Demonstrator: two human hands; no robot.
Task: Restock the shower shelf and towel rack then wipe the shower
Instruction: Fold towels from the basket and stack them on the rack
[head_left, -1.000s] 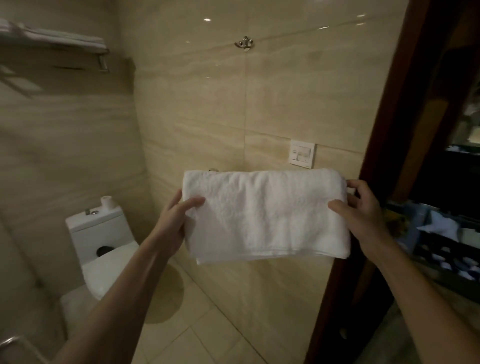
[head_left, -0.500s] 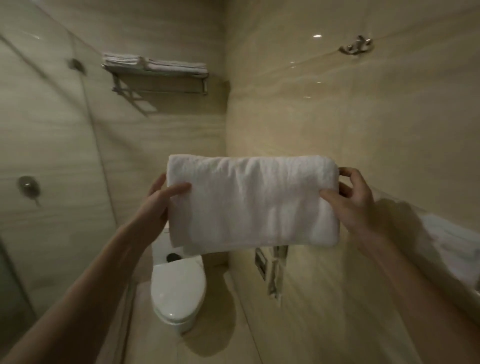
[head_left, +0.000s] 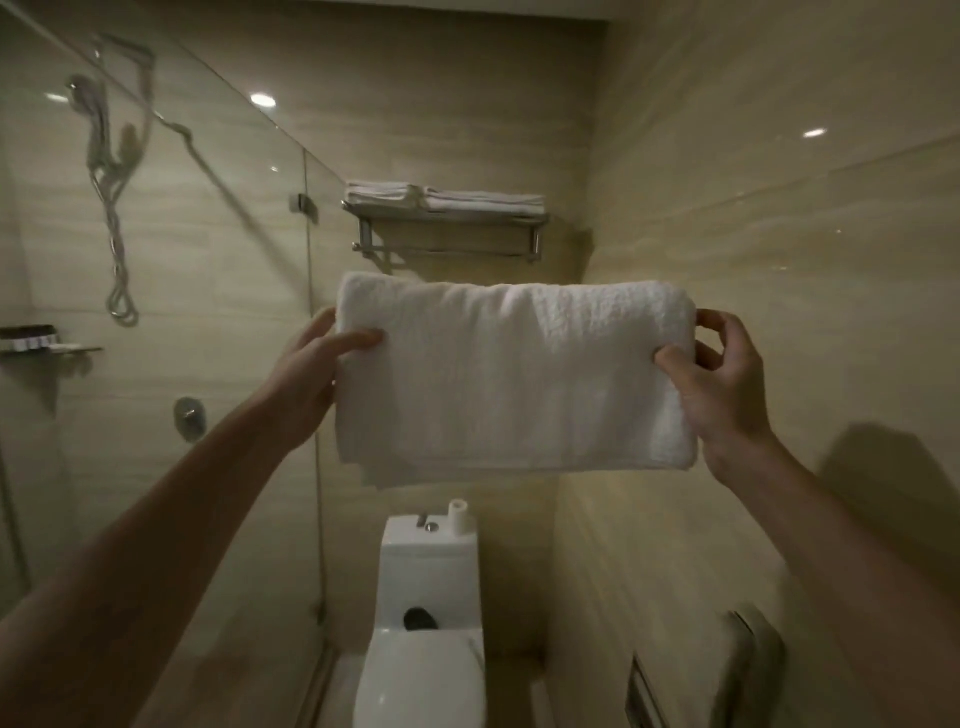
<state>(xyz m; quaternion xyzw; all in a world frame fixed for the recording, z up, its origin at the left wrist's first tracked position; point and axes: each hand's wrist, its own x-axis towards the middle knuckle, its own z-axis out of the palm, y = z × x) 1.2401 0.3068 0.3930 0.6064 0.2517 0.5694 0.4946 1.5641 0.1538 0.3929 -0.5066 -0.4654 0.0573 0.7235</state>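
A folded white towel (head_left: 514, 374) hangs flat in front of me at chest height. My left hand (head_left: 311, 374) grips its left end with the thumb on the front face. My right hand (head_left: 722, 379) pinches its right end. Straight beyond and above the towel, a metal towel rack (head_left: 447, 228) is fixed to the back wall, with two folded white towels (head_left: 441, 196) lying on its top shelf. At the far left, behind the glass, a small shower shelf (head_left: 49, 349) carries dark bottles.
A white toilet (head_left: 428, 623) stands below the towel, a small roll on its tank. A glass shower partition (head_left: 208, 312) runs along the left, with a shower head and hose (head_left: 104, 171) behind it. The tiled wall on the right carries a paper holder (head_left: 748, 660).
The view has swung left from the doorway wall to face the back wall. The towel, held in both hands, now lies just below the towel rack. The shower glass has come into view.
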